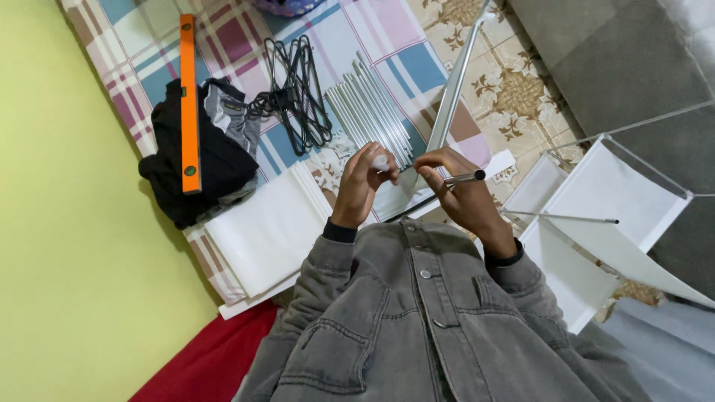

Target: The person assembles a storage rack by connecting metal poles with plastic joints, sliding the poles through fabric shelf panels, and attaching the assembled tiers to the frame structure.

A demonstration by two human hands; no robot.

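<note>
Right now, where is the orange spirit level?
In the head view it lies at upper left: the orange spirit level rests across a pile of dark clothes on the checked blanket, left of the black hangers.

Home bedroom: plaid bedsheet (402, 45), clothes hangers (298, 89), patterned floor tiles (514, 97).

Soft, even indoor light, faint shadows, sharp focus, slight wide-angle stretch.
</note>
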